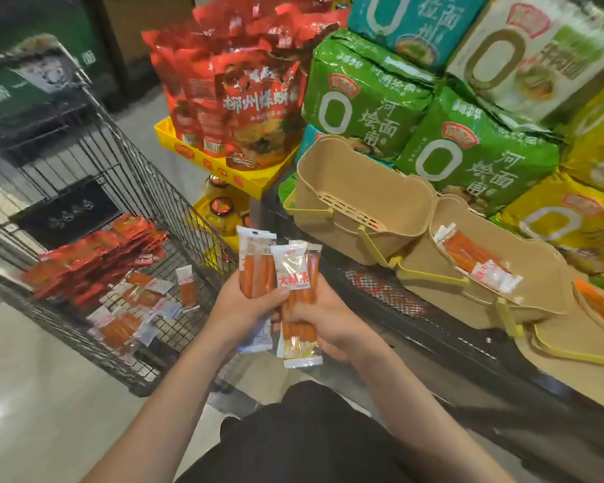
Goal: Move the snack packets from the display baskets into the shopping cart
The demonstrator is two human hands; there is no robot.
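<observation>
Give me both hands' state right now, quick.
Left hand: closed on a snack packet, held upright.
Right hand: closed on another snack packet, also upright.

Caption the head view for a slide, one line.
Both hands, left and right, grip orange snack packets between wire shopping cart and tan display baskets.

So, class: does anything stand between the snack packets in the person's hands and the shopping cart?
Nothing visible does. Both the left hand and right hand hold snack packets just right of the shopping cart, whose open top holds only low-lying packets.
</observation>
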